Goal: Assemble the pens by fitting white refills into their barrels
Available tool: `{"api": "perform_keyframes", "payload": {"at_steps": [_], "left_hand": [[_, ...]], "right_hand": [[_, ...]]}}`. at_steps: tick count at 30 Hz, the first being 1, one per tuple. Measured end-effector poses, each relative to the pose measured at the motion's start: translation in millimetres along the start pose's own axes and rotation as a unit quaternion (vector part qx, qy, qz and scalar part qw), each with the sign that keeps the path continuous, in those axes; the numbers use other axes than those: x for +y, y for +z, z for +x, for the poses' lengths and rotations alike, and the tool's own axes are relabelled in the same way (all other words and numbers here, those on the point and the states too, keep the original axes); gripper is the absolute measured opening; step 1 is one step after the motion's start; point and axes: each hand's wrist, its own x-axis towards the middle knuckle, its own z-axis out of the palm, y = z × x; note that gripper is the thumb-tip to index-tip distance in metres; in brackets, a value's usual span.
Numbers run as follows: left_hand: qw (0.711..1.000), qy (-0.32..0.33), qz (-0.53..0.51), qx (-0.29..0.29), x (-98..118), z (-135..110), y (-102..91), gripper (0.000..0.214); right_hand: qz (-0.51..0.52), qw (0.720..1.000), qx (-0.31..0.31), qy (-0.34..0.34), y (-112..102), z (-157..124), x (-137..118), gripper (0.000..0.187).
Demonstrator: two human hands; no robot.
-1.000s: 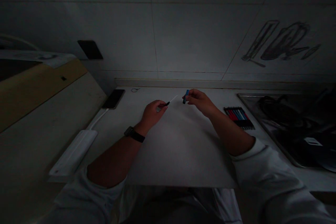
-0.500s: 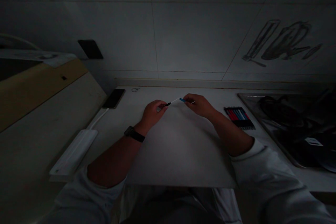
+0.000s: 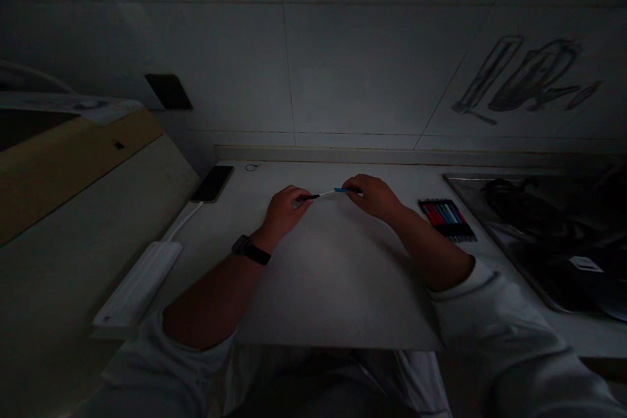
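Observation:
In the middle of the head view, my left hand [image 3: 285, 206] pinches a dark, pen-like piece [image 3: 312, 196] between thumb and fingers. A thin white rod, like a pen refill [image 3: 326, 193], spans from that piece to a short blue tube [image 3: 339, 190]. My right hand [image 3: 369, 195] grips the blue tube with its fingertips, and a dark end shows among the fingers. The pieces lie nearly in one line, held just above the white counter [image 3: 337, 281]. The room is too dim to tell how the rod joins either end.
A pack of red, blue and dark pens [image 3: 447, 219] lies right of my right forearm. Beyond it is a metal sink [image 3: 514, 268] with dark items. On the left are a phone [image 3: 213, 183], a white power strip [image 3: 138, 282] and a small ring [image 3: 251, 168] near the wall.
The blue tube has tipped from a slant to nearly level, lining up with the white rod. The black piece has levelled too. Both hands stay almost in place.

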Motion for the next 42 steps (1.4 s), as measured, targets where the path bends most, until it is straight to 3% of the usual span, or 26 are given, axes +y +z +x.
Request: {"api": "perform_keyframes", "payload": {"at_steps": [19, 42], "left_hand": [[0.998, 0.023, -0.027, -0.043, 2, -1, 2.1, 0.011], [0.995, 0.02, -0.014, -0.097, 3, 0, 2.8, 0.022]], "right_hand": [[-0.012, 0.997, -0.037, -0.066, 12, -6, -20, 0.023], [-0.049, 0.99, -0.001, -0.132, 16, -6, -23, 0.022]]}}
